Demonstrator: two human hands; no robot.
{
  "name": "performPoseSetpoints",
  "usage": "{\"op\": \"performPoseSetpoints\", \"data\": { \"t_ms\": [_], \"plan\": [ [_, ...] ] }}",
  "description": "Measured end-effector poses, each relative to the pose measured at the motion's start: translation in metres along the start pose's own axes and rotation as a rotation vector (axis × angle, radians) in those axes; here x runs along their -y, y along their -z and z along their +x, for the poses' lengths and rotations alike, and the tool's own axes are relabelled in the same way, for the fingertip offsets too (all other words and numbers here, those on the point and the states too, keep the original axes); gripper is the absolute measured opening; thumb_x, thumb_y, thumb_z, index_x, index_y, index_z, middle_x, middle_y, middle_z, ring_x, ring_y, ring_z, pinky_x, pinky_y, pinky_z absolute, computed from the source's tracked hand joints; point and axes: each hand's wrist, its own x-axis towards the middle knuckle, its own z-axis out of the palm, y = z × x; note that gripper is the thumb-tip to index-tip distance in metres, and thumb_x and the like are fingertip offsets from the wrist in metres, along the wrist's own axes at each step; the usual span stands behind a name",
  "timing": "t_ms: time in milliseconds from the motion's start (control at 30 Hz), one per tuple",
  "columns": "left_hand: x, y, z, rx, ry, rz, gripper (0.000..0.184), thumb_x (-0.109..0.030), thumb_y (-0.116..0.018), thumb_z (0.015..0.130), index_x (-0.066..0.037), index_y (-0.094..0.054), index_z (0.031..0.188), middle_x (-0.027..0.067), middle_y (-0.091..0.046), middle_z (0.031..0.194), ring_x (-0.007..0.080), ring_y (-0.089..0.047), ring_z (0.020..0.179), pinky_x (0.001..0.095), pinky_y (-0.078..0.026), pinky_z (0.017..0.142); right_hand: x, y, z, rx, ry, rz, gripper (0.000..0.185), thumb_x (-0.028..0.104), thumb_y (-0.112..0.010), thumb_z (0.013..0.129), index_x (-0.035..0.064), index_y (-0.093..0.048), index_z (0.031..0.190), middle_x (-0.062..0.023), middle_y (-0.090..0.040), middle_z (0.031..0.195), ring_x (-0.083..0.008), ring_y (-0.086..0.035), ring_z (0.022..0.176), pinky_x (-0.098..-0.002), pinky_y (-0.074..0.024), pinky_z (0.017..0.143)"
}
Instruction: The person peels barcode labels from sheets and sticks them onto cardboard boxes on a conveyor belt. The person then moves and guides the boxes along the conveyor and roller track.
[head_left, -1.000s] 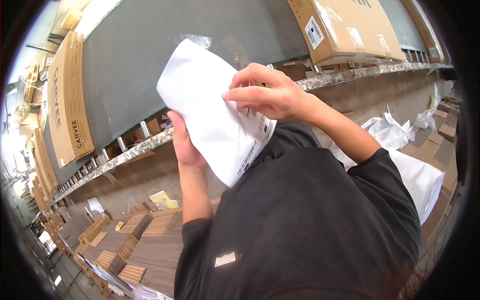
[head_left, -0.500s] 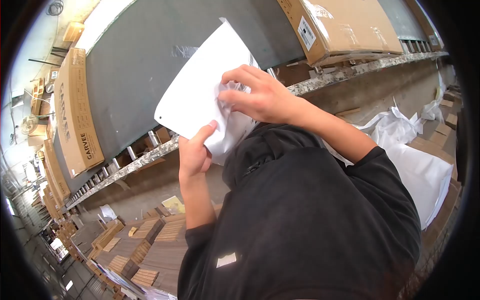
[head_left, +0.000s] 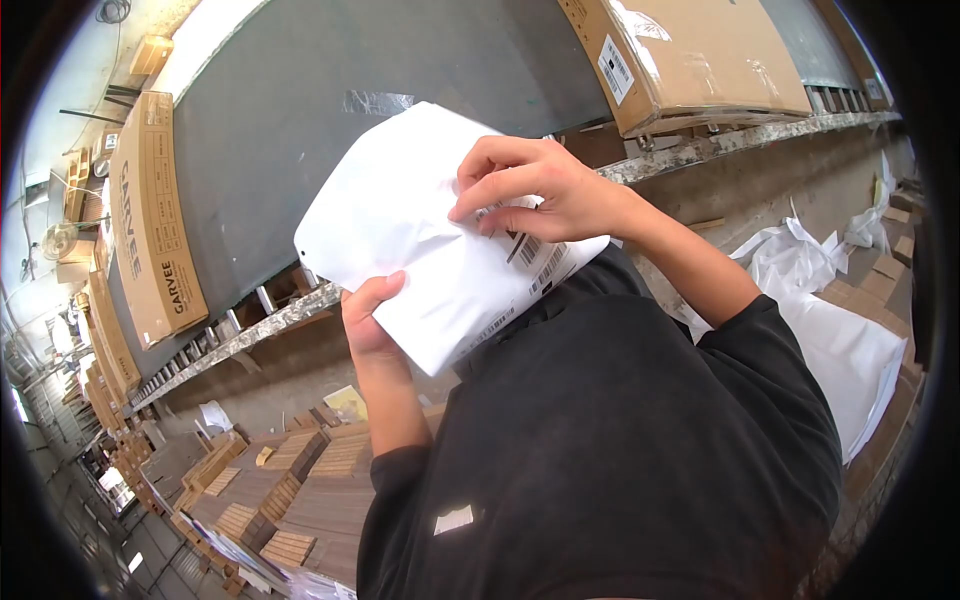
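Head view: the left hand (head_left: 370,318) grips a creased white sheet (head_left: 400,225) by its near left edge; the right hand (head_left: 548,190) curls its fingers against it, pinching or not I cannot tell. Barcodes line the sheet's near right edge. It is held up before a chipped rail (head_left: 700,151); beyond, the grey conveyor belt (head_left: 400,45) spreads broadly between a left box (head_left: 155,220) and right box (head_left: 705,70).

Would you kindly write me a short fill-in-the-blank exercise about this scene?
The left hand lays its ____ over the edge of the barcoded sheets.
The shirt is coloured ____.
The large carton at picture left bears the printed name ____.
Missing words: thumb; black; GARVEE.
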Motion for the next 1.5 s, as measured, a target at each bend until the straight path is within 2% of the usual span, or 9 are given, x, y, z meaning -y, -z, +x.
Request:
{"op": "performPoseSetpoints", "data": {
  "t_ms": [133, 233, 433, 700, 800, 900, 1000, 1100, 1500],
  "plan": [
    [-0.005, 0.019, 0.001, 0.127, 0.079, -0.180, 0.069, -0.009, -0.061, 0.091, 0.011, -0.038, 0.153, 0.0301, -0.056, 0.146, 0.0451, -0.061, 0.129, 0.0546, -0.050, 0.112, 0.007, -0.003, 0.004, 0.015, -0.011, 0.058, 0.024, -0.006, -0.079, 0.081, 0.0074, -0.078, 0.102, -0.0050, -0.064, 0.103, -0.0219, -0.067, 0.092, -0.0341, -0.0576, 0.079],
    [0.002, 0.007, 0.000, 0.068, -0.008, -0.267, 0.066, -0.021, -0.056, 0.101, 0.007, -0.034, 0.157, 0.0300, -0.051, 0.152, 0.0456, -0.056, 0.135, 0.0571, -0.045, 0.116, 0.007, -0.007, 0.006, 0.003, 0.030, 0.034, 0.023, -0.007, -0.079, 0.082, 0.0064, -0.076, 0.100, -0.0054, -0.063, 0.102, -0.0220, -0.068, 0.091, -0.0337, -0.0578, 0.077],
    [0.008, 0.007, 0.000, 0.210, -0.017, -0.358, 0.069, -0.040, -0.047, 0.110, 0.003, -0.029, 0.161, 0.0253, -0.045, 0.159, 0.0440, -0.050, 0.142, 0.0574, -0.041, 0.119, 0.003, -0.014, 0.007, 0.020, 0.038, 0.042, 0.029, -0.011, -0.078, 0.079, 0.0070, -0.075, 0.101, -0.0044, -0.060, 0.100, -0.0189, -0.063, 0.087, -0.0328, -0.0527, 0.073],
    [0.009, 0.011, 0.002, 0.200, -0.055, -0.297, 0.071, -0.042, -0.047, 0.110, 0.003, -0.027, 0.162, 0.0250, -0.044, 0.160, 0.0426, -0.050, 0.142, 0.0555, -0.040, 0.120, 0.009, -0.016, 0.011, 0.034, -0.045, 0.067, 0.025, -0.010, -0.078, 0.081, 0.0050, -0.072, 0.100, -0.0052, -0.059, 0.101, -0.0201, -0.063, 0.086, -0.0323, -0.0526, 0.070],
    [0.009, 0.013, 0.003, 0.207, -0.065, -0.294, 0.072, -0.042, -0.048, 0.110, 0.003, -0.027, 0.162, 0.0247, -0.044, 0.160, 0.0421, -0.050, 0.142, 0.0552, -0.040, 0.120, 0.004, -0.015, 0.010, 0.046, 0.092, -0.014, 0.026, -0.009, -0.078, 0.081, 0.0043, -0.072, 0.103, -0.0056, -0.060, 0.102, -0.0199, -0.063, 0.087, -0.0317, -0.0521, 0.070],
    [0.009, 0.013, 0.003, 0.202, -0.072, -0.273, 0.073, -0.044, -0.048, 0.109, 0.002, -0.027, 0.162, 0.0246, -0.044, 0.160, 0.0417, -0.050, 0.142, 0.0550, -0.040, 0.120, 0.001, -0.016, 0.007, 0.055, 0.056, 0.017, 0.029, -0.010, -0.078, 0.082, 0.0057, -0.075, 0.106, -0.0054, -0.059, 0.103, -0.0196, -0.062, 0.088, -0.0323, -0.0515, 0.071],
    [0.011, 0.014, 0.002, 0.186, -0.072, -0.257, 0.075, -0.046, -0.049, 0.109, 0.002, -0.027, 0.162, 0.0247, -0.043, 0.160, 0.0416, -0.050, 0.142, 0.0553, -0.040, 0.120, 0.006, -0.017, 0.007, 0.036, -0.059, 0.109, 0.027, -0.009, -0.079, 0.081, 0.0067, -0.076, 0.102, -0.0049, -0.059, 0.102, -0.0203, -0.061, 0.088, -0.0339, -0.0512, 0.073],
    [0.009, 0.012, 0.002, 0.229, -0.058, -0.292, 0.077, -0.048, -0.051, 0.108, 0.002, -0.027, 0.162, 0.0249, -0.044, 0.160, 0.0418, -0.050, 0.142, 0.0561, -0.040, 0.120, 0.008, -0.019, 0.011, 0.005, 0.025, 0.014, 0.022, -0.009, -0.079, 0.080, 0.0054, -0.072, 0.096, -0.0047, -0.058, 0.101, -0.0199, -0.061, 0.086, -0.0336, -0.0509, 0.072],
    [0.012, 0.003, 0.002, 0.250, -0.077, -0.334, 0.081, -0.050, -0.051, 0.107, 0.001, -0.025, 0.163, 0.0261, -0.042, 0.161, 0.0432, -0.049, 0.143, 0.0576, -0.040, 0.119, 0.006, -0.016, 0.003, 0.006, 0.010, 0.059, 0.029, -0.008, -0.080, 0.080, 0.0079, -0.076, 0.105, -0.0047, -0.055, 0.102, -0.0192, -0.058, 0.086, -0.0330, -0.0500, 0.072]
  ]
}}
